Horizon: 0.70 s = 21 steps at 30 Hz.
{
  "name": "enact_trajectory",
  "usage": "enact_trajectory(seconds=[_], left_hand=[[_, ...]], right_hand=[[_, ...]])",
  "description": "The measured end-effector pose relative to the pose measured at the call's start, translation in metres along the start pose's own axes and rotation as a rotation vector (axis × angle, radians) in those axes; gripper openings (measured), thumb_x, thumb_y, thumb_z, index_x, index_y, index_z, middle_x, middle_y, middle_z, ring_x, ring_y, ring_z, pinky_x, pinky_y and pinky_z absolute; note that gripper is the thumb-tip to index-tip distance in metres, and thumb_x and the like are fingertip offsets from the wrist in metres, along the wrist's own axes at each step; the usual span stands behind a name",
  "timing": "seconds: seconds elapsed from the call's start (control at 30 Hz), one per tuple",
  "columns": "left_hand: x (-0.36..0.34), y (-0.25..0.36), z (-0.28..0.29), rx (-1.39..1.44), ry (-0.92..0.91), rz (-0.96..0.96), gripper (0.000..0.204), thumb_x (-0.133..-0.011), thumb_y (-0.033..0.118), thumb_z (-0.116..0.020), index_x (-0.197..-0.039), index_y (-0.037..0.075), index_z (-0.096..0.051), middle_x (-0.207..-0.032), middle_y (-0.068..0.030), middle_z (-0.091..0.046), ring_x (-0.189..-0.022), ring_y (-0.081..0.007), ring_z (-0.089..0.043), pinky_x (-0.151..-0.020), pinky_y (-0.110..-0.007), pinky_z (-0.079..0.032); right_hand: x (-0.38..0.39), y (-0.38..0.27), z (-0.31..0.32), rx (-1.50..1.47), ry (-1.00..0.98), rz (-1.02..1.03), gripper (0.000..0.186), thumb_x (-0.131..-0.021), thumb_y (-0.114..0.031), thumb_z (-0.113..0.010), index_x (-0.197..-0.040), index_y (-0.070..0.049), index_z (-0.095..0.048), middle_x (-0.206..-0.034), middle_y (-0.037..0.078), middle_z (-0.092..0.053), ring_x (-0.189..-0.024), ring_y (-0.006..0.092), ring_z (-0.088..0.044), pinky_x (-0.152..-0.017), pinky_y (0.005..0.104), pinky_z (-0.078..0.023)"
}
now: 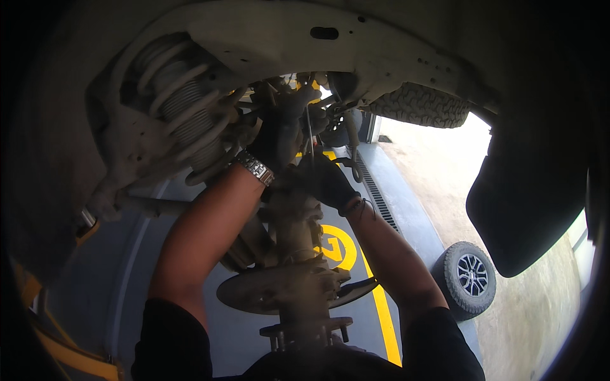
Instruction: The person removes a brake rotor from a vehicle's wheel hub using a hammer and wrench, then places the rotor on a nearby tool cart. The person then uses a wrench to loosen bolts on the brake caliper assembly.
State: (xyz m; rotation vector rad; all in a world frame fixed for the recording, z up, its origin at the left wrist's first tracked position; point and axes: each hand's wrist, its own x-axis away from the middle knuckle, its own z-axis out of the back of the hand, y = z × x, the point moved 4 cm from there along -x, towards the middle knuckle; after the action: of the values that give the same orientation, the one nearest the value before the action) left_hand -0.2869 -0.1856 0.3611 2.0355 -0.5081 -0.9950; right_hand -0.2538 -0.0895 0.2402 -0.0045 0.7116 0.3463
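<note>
Your black-gloved left hand (283,130) is beside a slim, straight metallic rod (310,130), upright below the arched grey panel (273,41); your black-gloved right hand (327,181) meets its lower end. Shadow prevents telling either grip. Leftward, a helical coil spring (180,82) encircles a ribbed cylinder (185,106).

The flat, round metal brake disc (248,295) is dull grey-brown. Above it, the black-gloved left hand (279,130) and black-gloved right hand (327,181) are plain dark, while the link-band metal watch (255,167) gleams silver. Up and left of the disc, the ribbed metal coil spring (187,114) is dusty grey. Below the disc, the smooth blue-grey floor (232,335) bears bright yellow markings (385,317); to its right, the round, black-tyred wheel (472,275) shows dark-and-silver spokes.
</note>
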Motion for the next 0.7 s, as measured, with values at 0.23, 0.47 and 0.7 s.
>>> enact_trajectory(seconds=[0.23,0.47,0.7], left_hand=[[-0.004,0.008,-0.016,0.070,-0.047,-0.002,0.028,-0.090,0.041,-0.061,-0.096,0.014,-0.061,-0.078,0.0012,-0.059,-0.070,-0.0112,-0.057,-0.062,-0.029,-0.046],[-0.021,-0.010,0.016,0.055,-0.037,-0.123,0.033,-0.093,0.044,-0.054,-0.098,0.011,-0.059,-0.080,-0.0007,-0.061,-0.067,-0.0117,-0.059,-0.056,-0.024,-0.045],[0.055,-0.024,0.017,-1.164,-0.054,-0.800,0.021,-0.098,0.012,-0.045,-0.115,0.004,-0.053,-0.079,-0.0033,-0.059,-0.061,-0.0139,-0.054,-0.053,-0.028,-0.044]], right_hand=[[-0.004,0.000,0.001,-0.043,0.039,0.021,0.029,-0.090,-0.027,-0.052,-0.110,-0.011,-0.066,-0.100,0.011,-0.068,-0.091,0.0298,-0.064,-0.083,0.0398,-0.049],[-0.006,-0.006,0.000,0.060,0.019,0.040,0.025,-0.090,-0.024,-0.052,-0.108,-0.012,-0.066,-0.102,0.010,-0.067,-0.095,0.0287,-0.064,-0.082,0.0375,-0.050],[0.000,0.008,-0.003,-0.134,-0.072,-0.125,0.029,-0.085,-0.020,-0.058,-0.110,-0.007,-0.064,-0.102,0.013,-0.067,-0.096,0.0281,-0.064,-0.082,0.0358,-0.050]])
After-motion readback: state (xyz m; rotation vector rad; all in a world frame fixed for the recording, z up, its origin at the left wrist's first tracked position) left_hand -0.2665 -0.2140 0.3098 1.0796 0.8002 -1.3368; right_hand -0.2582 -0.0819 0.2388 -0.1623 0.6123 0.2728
